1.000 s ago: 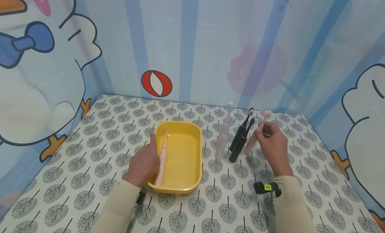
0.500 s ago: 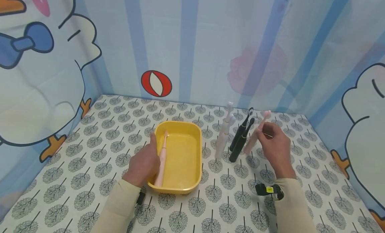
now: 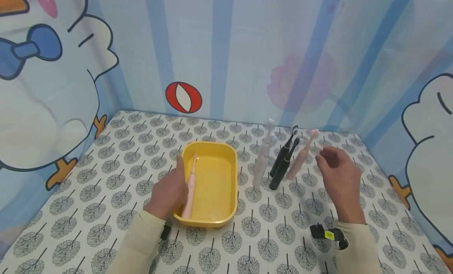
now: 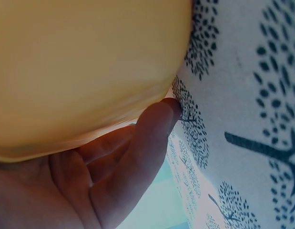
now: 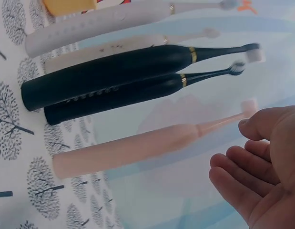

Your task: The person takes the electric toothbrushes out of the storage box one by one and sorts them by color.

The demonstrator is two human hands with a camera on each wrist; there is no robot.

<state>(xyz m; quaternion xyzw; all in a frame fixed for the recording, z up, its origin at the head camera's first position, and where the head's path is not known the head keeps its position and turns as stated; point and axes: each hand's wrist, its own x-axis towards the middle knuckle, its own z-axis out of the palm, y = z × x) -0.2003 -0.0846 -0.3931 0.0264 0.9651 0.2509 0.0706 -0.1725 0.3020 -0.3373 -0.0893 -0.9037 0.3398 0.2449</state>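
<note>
My left hand [image 3: 167, 193] grips the left side of a yellow plastic tray [image 3: 234, 183], thumb along the rim. In the left wrist view its fingers [image 4: 149, 124] press against the tray's outer wall. Inside the tray a pink electric toothbrush [image 3: 191, 187] lies along the left wall. My right hand [image 3: 340, 181] hovers just right of an upright pink electric toothbrush [image 3: 299, 162], fingers loosely bent and holding nothing. The right wrist view has the thumb overlapping that brush's neck.
Left of the standing pink toothbrush, two black electric toothbrushes [image 3: 278, 175] stand one behind the other. Beside them are two white ones [image 3: 260, 171], also upright. A tree-patterned cloth [image 3: 209, 254] covers the table, and a printed curtain [image 3: 244, 57] hangs behind.
My right hand has let go of the standing pink toothbrush and drawn away to the right. The brush stays upright. My left hand and the tray have not moved.
</note>
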